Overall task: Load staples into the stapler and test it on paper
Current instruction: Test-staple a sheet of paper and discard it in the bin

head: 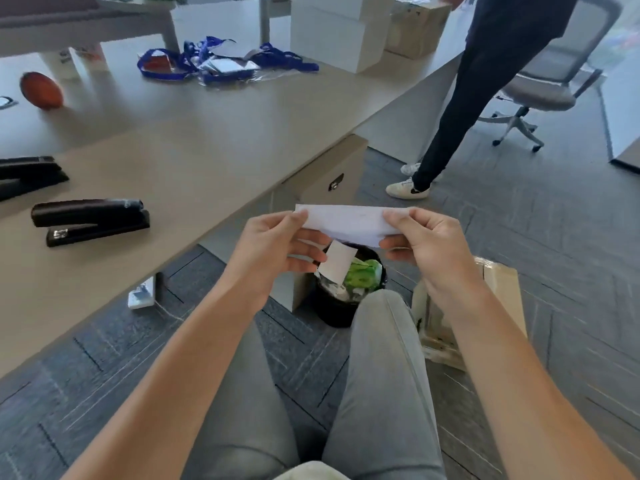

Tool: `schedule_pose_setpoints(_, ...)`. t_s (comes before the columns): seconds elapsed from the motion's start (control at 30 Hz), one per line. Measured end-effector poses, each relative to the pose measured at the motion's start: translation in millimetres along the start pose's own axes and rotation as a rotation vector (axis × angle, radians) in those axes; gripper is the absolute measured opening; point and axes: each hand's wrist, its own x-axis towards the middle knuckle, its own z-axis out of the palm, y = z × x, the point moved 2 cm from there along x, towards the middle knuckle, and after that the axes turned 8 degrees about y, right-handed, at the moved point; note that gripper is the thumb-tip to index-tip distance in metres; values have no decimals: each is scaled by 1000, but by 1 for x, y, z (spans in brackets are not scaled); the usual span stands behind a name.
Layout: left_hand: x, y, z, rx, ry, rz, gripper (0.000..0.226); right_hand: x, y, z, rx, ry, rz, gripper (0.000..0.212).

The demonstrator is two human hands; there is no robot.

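I hold a folded white paper (349,221) in the air above my knees, off the desk's edge. My left hand (273,245) pinches its left end and my right hand (420,239) pinches its right end. A small white scrap (337,260) hangs just below the paper, over a black waste bin (337,306). A black stapler (91,220) lies closed on the beige desk (194,161) to my left, well apart from both hands. A second black stapler (29,174) lies behind it at the desk's left edge.
Blue lanyards and badge cards (221,62) are piled at the far side of the desk beside an orange ball (41,90). White boxes (332,32) stand behind. A person in dark trousers (450,116) stands right of the desk near an office chair (547,81). A cardboard box (491,306) sits by my right knee.
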Motion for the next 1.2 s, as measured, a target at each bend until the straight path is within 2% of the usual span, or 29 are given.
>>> schedule_pose_setpoints(0.13, 9, -11, 42, 0, -4, -117, 56, 9, 16, -33, 22, 41, 26, 21)
schedule_pose_setpoints(0.17, 12, -14, 48, 11, 1, -135, 55, 10, 20, -39, 3, 60, 44, 28)
schedule_pose_setpoints(0.23, 12, -21, 61, 45, 10, -127, 34, 9, 29, -49, -87, 112, 43, 39)
schedule_pose_setpoints(0.27, 14, -25, 68, 65, 9, -111, 24, 11, 34, -55, -140, 151, -4, 34)
schedule_pose_setpoints(0.33, 17, -33, 78, 90, 9, -78, 29, 14, 43, -63, -201, 190, -118, 15)
schedule_pose_setpoints(0.4, 24, -42, 85, 114, 26, -52, 45, 22, 60, -66, -160, 212, -133, 39)
schedule_pose_setpoints(0.47, 34, -57, 91, 162, 63, -38, 57, 35, 84, -66, -110, 248, -4, 49)
schedule_pose_setpoints(0.5, 39, -64, 92, 190, 80, -31, 58, 41, 96, -64, -55, 240, 94, 43)
schedule_pose_setpoints(0.57, 51, -77, 94, 249, 95, -22, 54, 50, 119, -58, 94, 186, 316, 17)
schedule_pose_setpoints(0.63, 63, -89, 94, 288, 102, -19, 45, 55, 135, -54, 88, 156, 396, 4)
schedule_pose_setpoints(0.8, 99, -127, 91, 352, 148, -61, 30, 78, 170, -45, 149, 254, 543, 7)
schedule_pose_setpoints(0.97, 118, -180, 78, 923, 112, 125, 41, 116, 214, -29, 243, 380, 683, 12)
schedule_pose_setpoints(1.1, 118, -214, 71, 1591, -115, 98, 51, 141, 266, 2, 297, 387, 765, 17)
schedule_pose_setpoints(1.2, 120, -223, 70, 1732, -114, 100, 43, 157, 310, 31, 293, 408, 845, 33)
